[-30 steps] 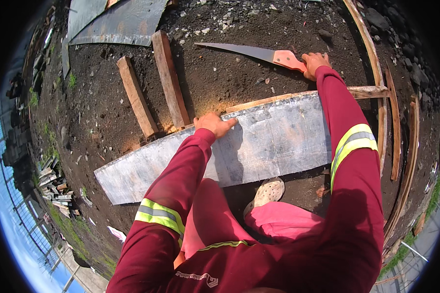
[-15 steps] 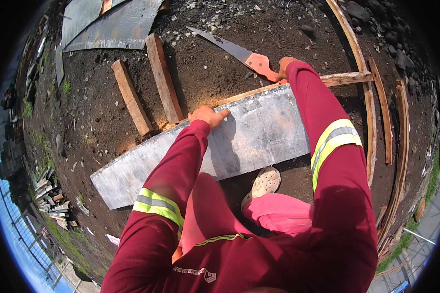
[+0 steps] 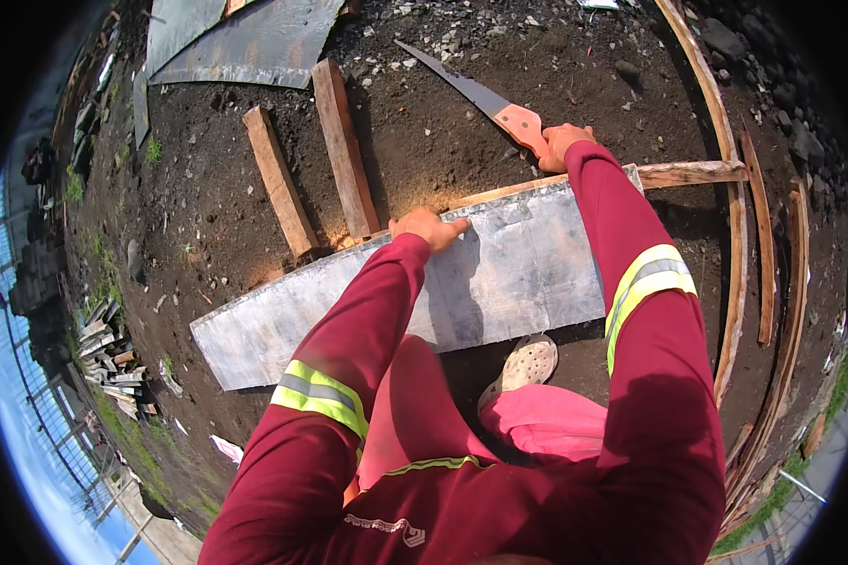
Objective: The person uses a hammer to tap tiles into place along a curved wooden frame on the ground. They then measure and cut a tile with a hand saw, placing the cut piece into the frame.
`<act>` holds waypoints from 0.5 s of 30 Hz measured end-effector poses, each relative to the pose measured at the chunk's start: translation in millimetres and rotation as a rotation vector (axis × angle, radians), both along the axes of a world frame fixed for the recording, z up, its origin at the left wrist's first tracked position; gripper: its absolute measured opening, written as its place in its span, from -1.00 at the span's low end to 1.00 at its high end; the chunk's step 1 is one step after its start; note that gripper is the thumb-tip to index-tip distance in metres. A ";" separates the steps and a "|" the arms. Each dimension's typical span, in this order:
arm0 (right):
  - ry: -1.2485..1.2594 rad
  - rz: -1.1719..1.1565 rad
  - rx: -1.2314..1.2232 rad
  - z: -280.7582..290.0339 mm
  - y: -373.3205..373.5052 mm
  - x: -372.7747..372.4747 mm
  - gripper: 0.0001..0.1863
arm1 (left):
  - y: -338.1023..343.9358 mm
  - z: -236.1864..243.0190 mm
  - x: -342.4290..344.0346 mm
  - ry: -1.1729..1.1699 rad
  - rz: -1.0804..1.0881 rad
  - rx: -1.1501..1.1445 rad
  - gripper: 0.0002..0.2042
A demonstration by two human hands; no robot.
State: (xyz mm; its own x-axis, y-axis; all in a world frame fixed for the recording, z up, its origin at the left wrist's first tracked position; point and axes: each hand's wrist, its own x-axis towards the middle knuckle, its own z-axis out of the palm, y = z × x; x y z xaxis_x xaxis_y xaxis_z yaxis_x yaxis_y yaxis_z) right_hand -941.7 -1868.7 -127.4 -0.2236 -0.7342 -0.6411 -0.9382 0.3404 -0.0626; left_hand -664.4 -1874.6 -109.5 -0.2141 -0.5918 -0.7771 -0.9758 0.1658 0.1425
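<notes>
A long grey-faced board (image 3: 528, 268) lies slantwise in front of me, its far edge showing raw wood. My left hand (image 3: 429, 229) is closed over that far edge, thumb on the grey face and the fingers mostly hidden behind it. Beyond the board's right part, my right hand (image 3: 567, 146) is wrapped around the orange handle of a handsaw (image 3: 481, 94). The saw's blade points away to the far left, low over the dark soil or resting on it; I cannot tell which. Pale sawdust lies along the board's far edge, near my left hand.
Two short timbers (image 3: 281, 179) (image 3: 344, 146) lie beyond the board. Grey sheets (image 3: 245, 47) are at the far left. A crossing timber (image 3: 688, 173) meets a long beam (image 3: 733, 245) at right, with more strips beside it. My shoe (image 3: 530, 363) is by the board's near edge.
The view has turned slightly, so the scene sits a little farther right. Both hands keep their holds, and the saw stays at nearly the same place.
</notes>
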 end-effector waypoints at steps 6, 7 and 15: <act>-0.346 -0.382 -0.506 35.1 17.0 24.1 -0.56 | -2.0 0.8 -1.6 -0.024 0.010 0.052 -0.28; -0.378 -0.443 -0.555 42.3 28.0 37.6 -0.55 | -1.4 2.3 -1.0 -0.022 0.016 0.048 -0.27; -0.560 -0.768 -0.904 63.1 194.0 190.4 -0.78 | 5.0 18.8 -0.2 -0.007 0.028 -0.032 -0.24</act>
